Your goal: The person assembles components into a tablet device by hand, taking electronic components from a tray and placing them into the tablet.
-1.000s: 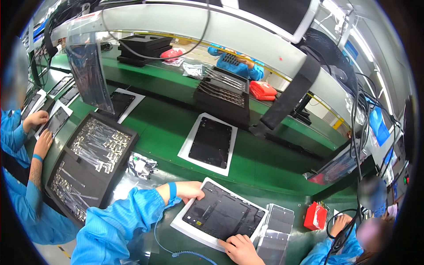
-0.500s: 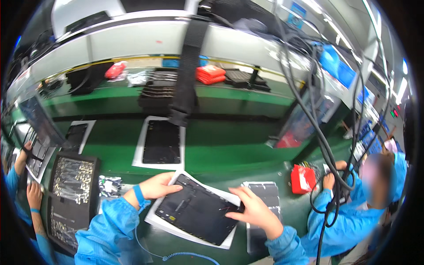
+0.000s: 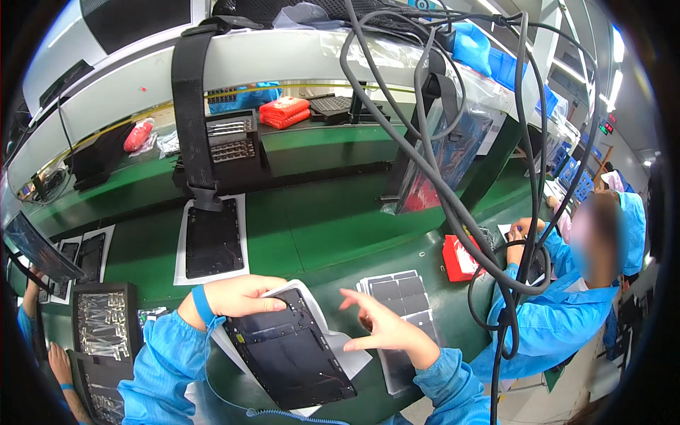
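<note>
My left hand [image 3: 244, 296], with a blue wristband, grips the upper left corner of a flat black tablet housing [image 3: 283, 354] between thumb and fingers. The housing tilts, its inner side with small fittings along the rim facing me. Beneath it lies a creased white sheet [image 3: 353, 363], its top edge curled up by my left hand. My right hand [image 3: 389, 333] hovers off the housing's right edge, fingers spread, holding nothing. Just past it is a stack of sheets with dark grey rectangular pads [image 3: 402, 294].
Another black housing [image 3: 214, 241] rests on white paper farther back. At left stand black trays of small metal parts [image 3: 106, 322]. A red box [image 3: 460, 258] sits right, behind thick hanging cables [image 3: 453, 198]. A co-worker in blue [image 3: 567, 319] works at right; another person's hand [image 3: 60, 363] shows far left.
My right hand has let go of the housing and moved off its edge. The housing is tilted more steeply in my left hand. The whole view has turned to the right.
</note>
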### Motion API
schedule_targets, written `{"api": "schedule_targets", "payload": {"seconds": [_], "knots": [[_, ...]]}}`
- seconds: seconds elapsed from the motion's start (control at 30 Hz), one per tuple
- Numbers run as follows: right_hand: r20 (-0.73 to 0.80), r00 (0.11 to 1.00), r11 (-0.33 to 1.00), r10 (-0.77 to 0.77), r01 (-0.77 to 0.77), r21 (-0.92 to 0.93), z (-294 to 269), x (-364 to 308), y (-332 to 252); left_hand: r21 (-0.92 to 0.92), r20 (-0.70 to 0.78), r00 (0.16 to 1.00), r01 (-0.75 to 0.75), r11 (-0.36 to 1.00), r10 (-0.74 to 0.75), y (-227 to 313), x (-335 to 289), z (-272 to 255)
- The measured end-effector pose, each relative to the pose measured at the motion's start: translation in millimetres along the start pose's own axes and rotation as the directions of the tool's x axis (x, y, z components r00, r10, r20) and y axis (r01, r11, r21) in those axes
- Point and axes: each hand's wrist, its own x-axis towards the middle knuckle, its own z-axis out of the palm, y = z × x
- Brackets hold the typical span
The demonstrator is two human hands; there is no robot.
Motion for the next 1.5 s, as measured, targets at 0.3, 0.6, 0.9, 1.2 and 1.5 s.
{"api": "schedule_targets", "payload": {"seconds": [0.3, 0.6, 0.9, 1.2, 1.5], "knots": [[0.352, 0.907, 0.744, 0.232, -0.399, 0.536, 26, -39, 16, -0.066, -0.093, 0.992, -0.086, 0.994, 0.079, 8, 11, -1], [0.113, 0.875, 0.881, 0.472, -0.472, -0.024, 67, -62, -25, 0.094, -0.175, 0.983, 0.065, 0.993, -0.048, -35, 33, 4], [0.045, 0.860, 0.860, 0.508, -0.509, 0.013, 64, -82, -31, 0.530, -0.356, 0.933, 0.251, 0.810, -0.056, -77, 11, 25], [-0.124, 0.867, 0.752, 0.483, -0.483, -0.449, 62, -96, -45, 0.828, -0.438, 0.870, 0.294, 0.478, 0.224, -66, 40, 53], [-0.446, 0.895, 0.717, 0.015, -0.320, -0.619, 30, -122, -33, 0.819, -0.258, 0.855, -0.053, 0.572, 0.449, -10, 118, 123]]}}
